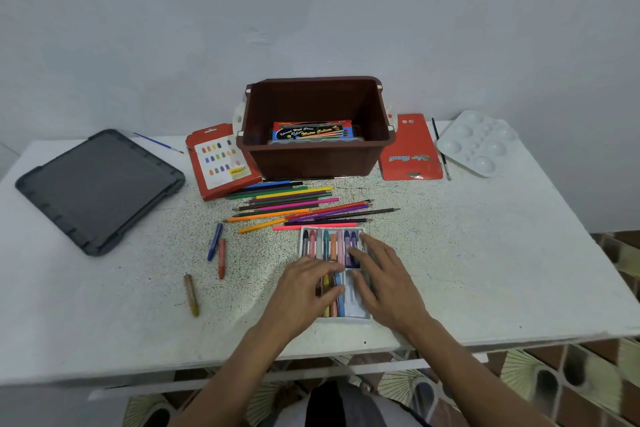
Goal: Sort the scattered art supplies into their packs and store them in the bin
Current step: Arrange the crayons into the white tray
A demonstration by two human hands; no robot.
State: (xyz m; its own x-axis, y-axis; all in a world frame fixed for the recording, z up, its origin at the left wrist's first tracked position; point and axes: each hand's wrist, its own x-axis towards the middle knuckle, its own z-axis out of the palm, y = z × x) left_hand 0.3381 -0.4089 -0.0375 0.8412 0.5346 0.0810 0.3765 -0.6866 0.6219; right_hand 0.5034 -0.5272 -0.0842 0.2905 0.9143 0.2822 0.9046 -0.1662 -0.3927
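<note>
**Crayon tray: light and flimsy, lift from beneath**

The crayon tray (358,310) lies on the counter (467,253) near its front edge, before the bin (311,159). The right hand (384,274) rests on it, fingers spread. The left hand (304,284) covers the lower row; whether it pinches anything, cannot tell. Judged thin plastic, with the crayons (333,244) loose and waxy, so keep it level.

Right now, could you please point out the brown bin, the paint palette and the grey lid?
brown bin (311,159), head view, on its front wall.
paint palette (478,144), head view, on its middle.
grey lid (100,189), head view, on its flat middle.
</note>
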